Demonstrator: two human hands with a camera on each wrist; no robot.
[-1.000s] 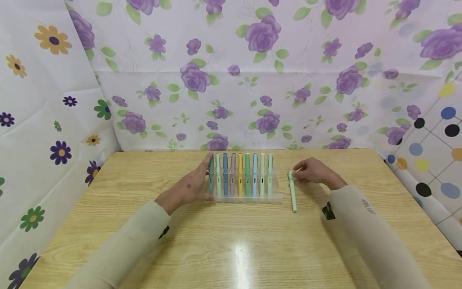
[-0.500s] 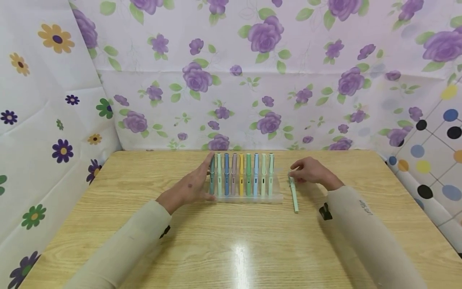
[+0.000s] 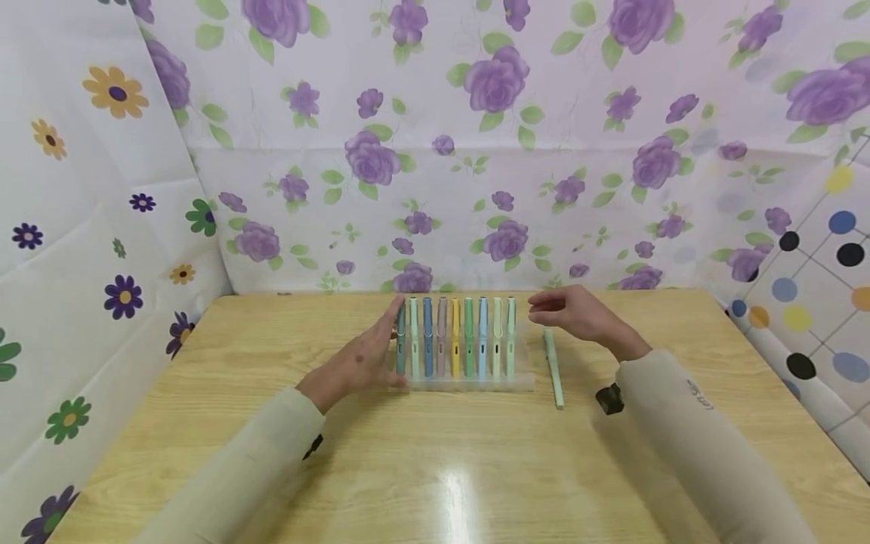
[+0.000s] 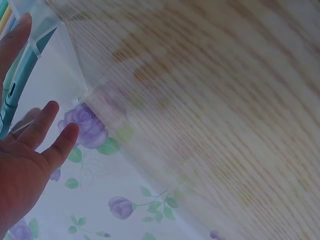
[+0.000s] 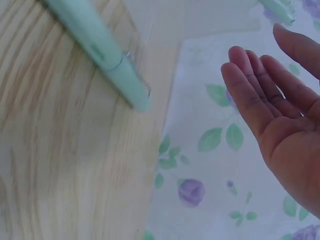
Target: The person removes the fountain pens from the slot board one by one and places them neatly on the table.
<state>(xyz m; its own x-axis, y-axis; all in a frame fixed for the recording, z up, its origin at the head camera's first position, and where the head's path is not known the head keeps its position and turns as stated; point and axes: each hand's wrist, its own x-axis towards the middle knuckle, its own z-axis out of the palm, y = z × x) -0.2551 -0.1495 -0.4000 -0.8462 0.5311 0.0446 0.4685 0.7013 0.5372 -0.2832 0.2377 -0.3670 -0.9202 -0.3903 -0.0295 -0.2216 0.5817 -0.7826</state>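
Note:
A clear pen stand point(image 3: 469, 384) holds a row of several capped pens in different colours, all upright. My left hand point(image 3: 356, 363) holds the stand's left end, thumb at the low front and a finger up by the dark teal pen point(image 3: 400, 351). In the left wrist view, two fingers point(image 4: 59, 150) of that hand spread free beside the teal pen. A loose mint-green pen point(image 3: 553, 370) lies on the table right of the stand. My right hand point(image 3: 578, 311) hovers just beyond its cap end, fingers stretched out, holding nothing. The right wrist view shows its palm and that pen point(image 5: 107, 57) apart.
The wooden table point(image 3: 381, 461) reaches back to a floral cloth wall point(image 3: 299, 219). Flower-patterned and dotted cloths flank it left and right. Black wrist-worn devices point(image 3: 609, 399) show under the sleeves.
My right hand has let go of the loose mint pen's cap end and risen up and slightly left. The pen stays lying on the table. My left hand keeps its place at the stand.

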